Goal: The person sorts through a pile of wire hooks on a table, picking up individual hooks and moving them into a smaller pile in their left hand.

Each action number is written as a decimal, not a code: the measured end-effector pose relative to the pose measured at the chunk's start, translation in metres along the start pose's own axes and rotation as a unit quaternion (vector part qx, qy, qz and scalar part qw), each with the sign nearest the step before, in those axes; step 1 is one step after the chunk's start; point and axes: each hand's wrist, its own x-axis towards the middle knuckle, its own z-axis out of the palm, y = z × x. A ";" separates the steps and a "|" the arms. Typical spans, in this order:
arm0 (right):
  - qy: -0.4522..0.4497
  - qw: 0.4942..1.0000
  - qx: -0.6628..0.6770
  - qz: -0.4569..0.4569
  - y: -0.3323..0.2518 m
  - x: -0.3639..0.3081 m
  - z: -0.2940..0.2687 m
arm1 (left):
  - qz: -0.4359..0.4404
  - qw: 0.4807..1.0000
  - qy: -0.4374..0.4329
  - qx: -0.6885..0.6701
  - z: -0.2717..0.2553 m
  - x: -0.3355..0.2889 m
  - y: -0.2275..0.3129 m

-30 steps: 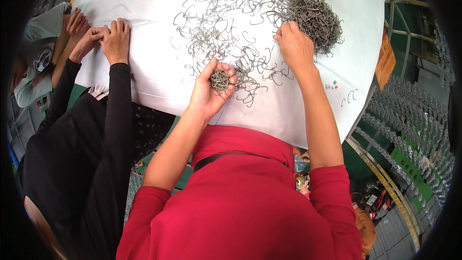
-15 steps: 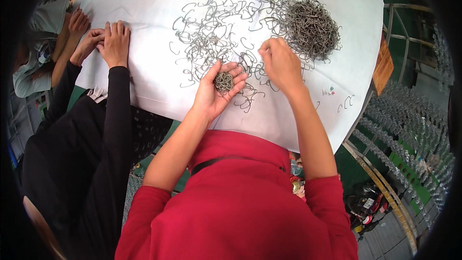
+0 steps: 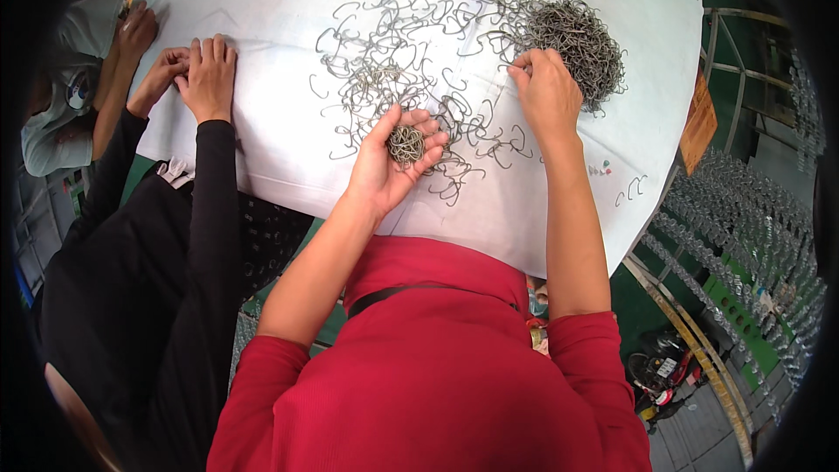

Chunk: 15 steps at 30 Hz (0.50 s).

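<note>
My left hand (image 3: 384,170) is palm up over the near part of the white-covered table (image 3: 288,122), fingers curled loosely around a small clump of bent wire hooks (image 3: 405,145). My right hand (image 3: 551,96) is palm down at the left edge of a dense mound of the same dark metal hooks (image 3: 590,52). Its thumb and fingertips are drawn together; whatever sits between them is too small to make out. Thinly scattered loose hooks (image 3: 371,79) spread across the table beyond and left of my left hand.
To my left a person in black rests both hands (image 3: 208,79) on the table edge, with another person's hands (image 3: 138,31) farther along. A few stray hooks (image 3: 631,190) and small coloured bits (image 3: 599,170) lie at the right. Beyond that edge stand metal rails (image 3: 734,61) and hanging rows of clear pieces (image 3: 743,210).
My right hand has moved right and away from me, from above the scattered hooks to the mound's edge. My left hand stays nearly still with its clump.
</note>
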 end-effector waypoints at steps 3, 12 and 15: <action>-0.006 0.999 0.014 -0.029 -0.004 0.000 0.000 | -0.001 1.000 -0.007 -0.001 0.001 0.000 0.001; -0.040 0.989 -0.067 -0.129 0.000 0.006 0.003 | 0.002 1.000 -0.001 0.003 0.002 -0.005 0.002; -0.039 0.991 -0.058 -0.118 0.000 0.004 0.001 | 0.004 1.000 -0.004 0.006 0.004 -0.003 0.001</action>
